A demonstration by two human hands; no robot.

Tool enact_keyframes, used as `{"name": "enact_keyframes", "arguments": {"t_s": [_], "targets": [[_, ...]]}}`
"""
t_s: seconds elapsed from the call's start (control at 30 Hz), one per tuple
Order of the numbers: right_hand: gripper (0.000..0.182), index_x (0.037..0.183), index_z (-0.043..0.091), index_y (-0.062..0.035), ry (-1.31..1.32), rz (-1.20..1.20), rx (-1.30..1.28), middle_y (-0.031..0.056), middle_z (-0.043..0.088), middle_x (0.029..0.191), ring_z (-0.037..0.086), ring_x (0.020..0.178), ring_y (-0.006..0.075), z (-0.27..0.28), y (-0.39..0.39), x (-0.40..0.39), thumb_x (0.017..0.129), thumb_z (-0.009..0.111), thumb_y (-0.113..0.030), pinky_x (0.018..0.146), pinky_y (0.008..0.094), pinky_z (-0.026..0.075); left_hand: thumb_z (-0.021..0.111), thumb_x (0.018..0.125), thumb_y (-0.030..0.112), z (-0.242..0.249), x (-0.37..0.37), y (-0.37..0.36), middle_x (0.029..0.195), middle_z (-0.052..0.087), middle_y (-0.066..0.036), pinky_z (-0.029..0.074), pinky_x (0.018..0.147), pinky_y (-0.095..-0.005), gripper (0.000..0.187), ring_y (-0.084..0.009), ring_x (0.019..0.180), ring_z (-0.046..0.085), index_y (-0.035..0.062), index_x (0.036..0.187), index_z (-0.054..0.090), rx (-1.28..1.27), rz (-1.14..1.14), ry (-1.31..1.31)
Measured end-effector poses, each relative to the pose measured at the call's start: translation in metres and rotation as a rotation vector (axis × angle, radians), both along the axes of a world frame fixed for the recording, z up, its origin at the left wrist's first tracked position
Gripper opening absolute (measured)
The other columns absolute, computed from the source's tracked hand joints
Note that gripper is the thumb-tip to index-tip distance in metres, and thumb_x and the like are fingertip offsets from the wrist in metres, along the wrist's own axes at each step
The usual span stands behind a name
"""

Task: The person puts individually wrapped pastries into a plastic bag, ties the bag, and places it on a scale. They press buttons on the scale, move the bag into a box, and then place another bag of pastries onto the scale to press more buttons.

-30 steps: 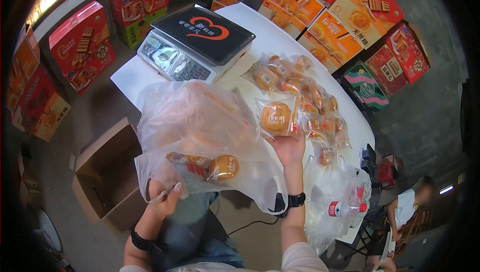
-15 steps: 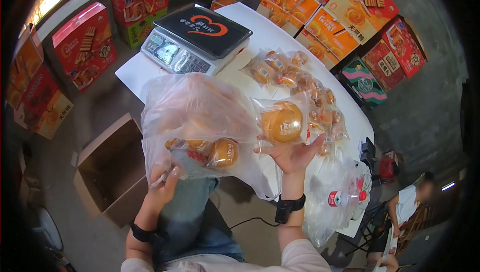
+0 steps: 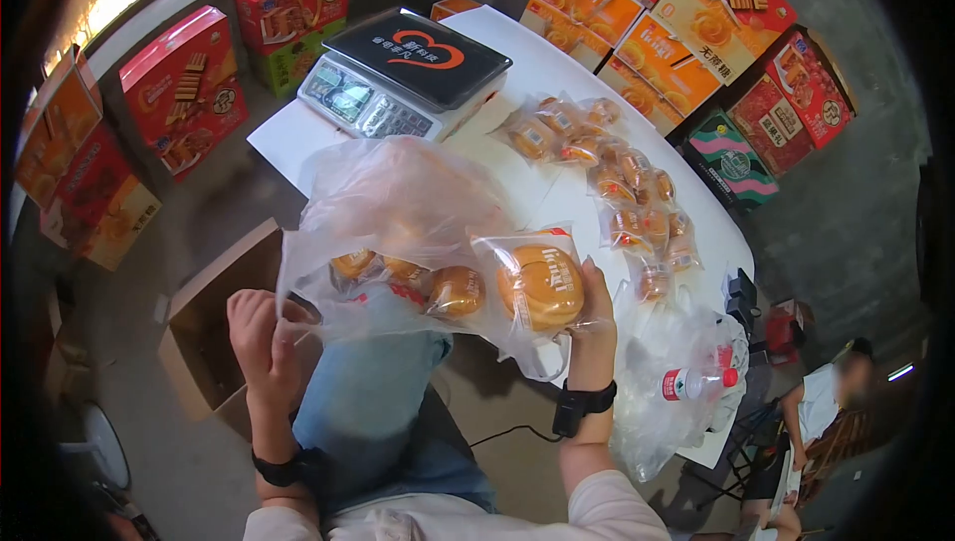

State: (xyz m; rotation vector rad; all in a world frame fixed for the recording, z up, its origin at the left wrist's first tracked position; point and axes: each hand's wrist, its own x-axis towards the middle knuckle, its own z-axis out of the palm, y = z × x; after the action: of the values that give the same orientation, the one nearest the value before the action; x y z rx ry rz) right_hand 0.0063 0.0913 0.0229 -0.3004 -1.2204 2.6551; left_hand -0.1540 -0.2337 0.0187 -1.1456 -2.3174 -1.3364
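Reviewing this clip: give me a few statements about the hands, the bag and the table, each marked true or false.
1. The right hand holds a wrapped round bun. True.
2. The left hand grips the edge of the clear plastic bag. True.
3. The scale has a bun on its platform. False: the platform is bare.
4. The bag is empty. False: several wrapped buns lie inside it.
5. More wrapped buns lie on the white table. True.
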Motion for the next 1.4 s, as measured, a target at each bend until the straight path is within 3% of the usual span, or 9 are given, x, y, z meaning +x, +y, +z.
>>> {"name": "enact_keyframes", "arguments": {"t_s": [0.13, 0.23, 0.4, 0.6, 0.73, 0.8, 0.9, 1.2, 1.4], "targets": [[0.061, 0.116, 0.044, 0.0084, -0.102, -0.084, 0.138, 0.0179, 0.058, 0.105, 0.061, 0.089, 0.0245, 0.017, -0.026, -0.002, 0.078, 0.059, -0.037, 0.079, 0.0343, 0.05, 0.043, 0.077, 0.038, 0.011, 0.029, 0.027, 0.075, 0.054, -0.006, 0.038, 0.059, -0.0245, 0.045, -0.0114, 0.066, 0.049, -0.0015, 0.097, 0.052, 0.522, 0.02, -0.424], [0.066, 0.113, 0.044, 0.0113, -0.06, 0.077, 0.142, 0.0195, 0.058, 0.103, 0.061, 0.086, 0.0251, 0.018, -0.035, -0.009, 0.074, 0.063, -0.037, 0.078, 0.0327, 0.05, 0.06, 0.071, 0.022, 0.028, 0.037, 0.047, 0.079, 0.058, -0.01, 0.041, 0.062, -0.0301, 0.045, -0.0188, 0.061, 0.052, -0.0017, 0.107, 0.049, 0.167, -0.325, -0.27], [0.086, 0.13, 0.03, 0.0081, -0.047, 0.437, 0.115, 0.0149, 0.045, 0.125, 0.046, 0.113, 0.0201, 0.014, -0.031, -0.012, 0.075, 0.063, -0.048, 0.096, 0.0285, 0.035, 0.067, 0.071, 0.031, 0.042, 0.046, 0.077, 0.084, 0.06, -0.015, 0.044, 0.061, -0.0334, 0.048, -0.0259, 0.064, 0.056, -0.0006, 0.103, 0.052, -0.105, -0.335, -0.205], [0.09, 0.133, 0.025, 0.0044, -0.058, 0.244, -0.016, 0.013, 0.041, 0.129, 0.045, 0.114, 0.0191, -0.006, -0.031, -0.017, 0.078, 0.048, -0.063, 0.095, 0.0306, 0.037, 0.072, 0.069, 0.028, 0.022, 0.041, 0.076, 0.072, 0.06, -0.014, 0.045, 0.056, -0.0338, 0.037, -0.0267, 0.062, 0.058, -0.0003, 0.087, 0.058, 0.048, -0.203, -0.264], [0.077, 0.133, 0.028, 0.0001, 0.141, 0.302, 0.107, 0.0127, 0.041, 0.129, 0.046, 0.113, 0.0182, 0.002, -0.045, -0.014, 0.081, 0.056, -0.05, 0.092, 0.0317, 0.039, 0.073, 0.066, 0.017, 0.021, 0.036, 0.073, 0.066, 0.057, -0.012, 0.044, 0.055, -0.0297, 0.026, -0.025, 0.059, 0.057, 0.0009, 0.078, 0.056, 0.002, -0.069, -0.207], [0.069, 0.13, 0.033, -0.0022, -0.08, 0.075, 0.584, 0.0118, 0.044, 0.126, 0.048, 0.11, 0.0186, 0.009, -0.061, -0.019, 0.077, 0.068, -0.029, 0.09, 0.0314, 0.04, 0.074, 0.066, 0.022, 0.02, 0.034, 0.073, 0.066, 0.058, -0.011, 0.045, 0.053, -0.0306, 0.029, -0.0245, 0.059, 0.057, 0.0006, 0.078, 0.057, -0.012, -0.079, -0.15], [0.066, 0.125, 0.039, -0.0024, -0.088, 0.019, 0.57, 0.0112, 0.046, 0.124, 0.051, 0.107, 0.0206, 0.001, -0.054, -0.018, 0.069, 0.073, -0.012, 0.089, 0.0302, 0.04, 0.074, 0.068, 0.022, 0.015, 0.027, 0.07, 0.067, 0.06, -0.012, 0.045, 0.054, -0.0298, 0.03, -0.0226, 0.06, 0.059, 0.0002, 0.081, 0.057, 0.032, -0.08, -0.19], [0.051, 0.112, 0.055, -0.0117, -0.074, 0.003, 1.663, 0.0128, 0.055, 0.106, 0.053, 0.1, 0.0289, 0.014, -0.045, -0.025, 0.063, 0.07, -0.007, 0.084, 0.0348, 0.044, 0.053, 0.075, -0.009, 0.005, 0.008, 0.045, 0.077, 0.061, -0.008, 0.044, 0.066, -0.0252, 0.015, -0.0111, 0.073, 0.057, -0.0016, 0.088, 0.049, 0.519, -0.064, -0.629], [0.056, 0.112, 0.057, -0.0169, 0.071, -0.17, 1.946, 0.0126, 0.055, 0.101, 0.054, 0.095, 0.0301, -0.001, -0.071, -0.063, 0.059, 0.069, -0.004, 0.077, 0.0362, 0.047, 0.057, 0.065, -0.008, 0.017, 0.007, 0.038, 0.076, 0.057, -0.006, 0.04, 0.073, -0.0304, 0.021, -0.0189, 0.076, 0.051, 0.0017, 0.083, 0.052, 0.512, -0.181, -0.108]]}}
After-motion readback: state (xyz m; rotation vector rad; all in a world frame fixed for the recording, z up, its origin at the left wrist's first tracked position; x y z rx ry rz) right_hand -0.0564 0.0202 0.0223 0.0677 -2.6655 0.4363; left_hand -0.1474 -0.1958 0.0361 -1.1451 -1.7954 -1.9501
